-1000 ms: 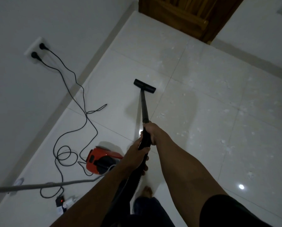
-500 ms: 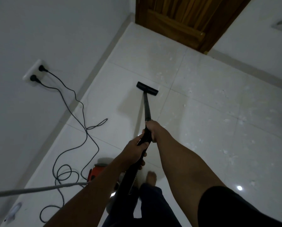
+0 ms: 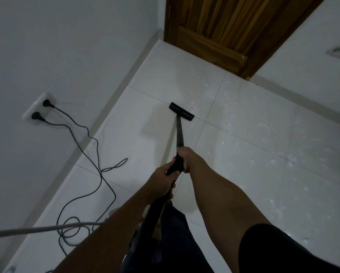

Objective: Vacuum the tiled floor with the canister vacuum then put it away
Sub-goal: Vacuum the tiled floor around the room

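The left hand (image 3: pixel 163 180) near and right hand (image 3: pixel 184 158) just beyond grip the slim black vacuum wand (image 3: pixel 179 134), its flat head (image 3: pixel 181 111) on the white tiled floor (image 3: pixel 244 154) — the looped black cord (image 3: pixel 101 172) at left could tangle underfoot.

Corner of a plain room in a home. Underfoot, a tiled floor (image 3: pixel 244 154) of large glossy pale squares with thin grout lines, strewn to the right with white specks (image 3: pixel 269 127). At the far end, a varnished wooden door (image 3: pixel 224 26) in a dark frame. On the left, a painted white wall (image 3: pixel 47 46) with low skirting (image 3: pixel 136 66) and a double wall socket (image 3: pixel 38 109), two black cords (image 3: pixel 101 180) plugged in and trailing over the tiles. On the far right wall, a second socket (image 3: pixel 338 53).
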The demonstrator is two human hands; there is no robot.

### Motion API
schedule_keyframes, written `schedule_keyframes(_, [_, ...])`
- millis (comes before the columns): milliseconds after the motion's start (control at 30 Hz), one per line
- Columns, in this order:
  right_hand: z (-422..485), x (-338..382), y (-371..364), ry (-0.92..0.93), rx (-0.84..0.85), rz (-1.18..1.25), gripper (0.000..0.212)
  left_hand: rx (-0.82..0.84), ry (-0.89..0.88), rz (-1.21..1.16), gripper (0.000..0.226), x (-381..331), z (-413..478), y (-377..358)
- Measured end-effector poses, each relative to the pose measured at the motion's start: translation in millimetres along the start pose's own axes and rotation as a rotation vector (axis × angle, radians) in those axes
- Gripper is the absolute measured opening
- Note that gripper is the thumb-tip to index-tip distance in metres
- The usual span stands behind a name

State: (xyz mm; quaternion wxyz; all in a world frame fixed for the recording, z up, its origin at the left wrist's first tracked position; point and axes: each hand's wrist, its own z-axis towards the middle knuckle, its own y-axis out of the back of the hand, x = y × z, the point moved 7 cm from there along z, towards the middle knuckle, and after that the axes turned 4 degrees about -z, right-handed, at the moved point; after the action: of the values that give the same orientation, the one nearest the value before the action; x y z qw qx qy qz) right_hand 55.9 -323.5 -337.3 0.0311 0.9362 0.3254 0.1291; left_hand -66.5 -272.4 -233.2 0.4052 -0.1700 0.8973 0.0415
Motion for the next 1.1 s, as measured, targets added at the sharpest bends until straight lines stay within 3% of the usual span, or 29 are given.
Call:
schedule_keyframes(133, [13.2,31.3,4.3,0.038,-0.001,0.017,0.024,0.005,-0.007,0.066,0.022,-19.8,31.6,7.5])
schedule_keyframes(300, [42.0,103.1,2.6,0.185,-0.025,-0.051,0.036,-0.056,0.045,-0.054,0.032,-47.3,82.4,17.7])
schedule_keyframes(700, [96.9,234.3,16.5,0.209,-0.03,0.083,0.027,-0.1,0.05,-0.06,0.036,-124.1,204.4,47.1])
schedule_keyframes(900, [120.8,271.3,15.3,0.195,-0.053,0.093,0.041,-0.096,0.047,-0.036,0.041,-142.0,242.3,61.6])
schedule_keyframes(1100, [147.8,318.2,26.8,0.206,-0.07,0.099,0.042,-0.078,0.071,-0.053,0.043,-160.1,290.3,67.2])
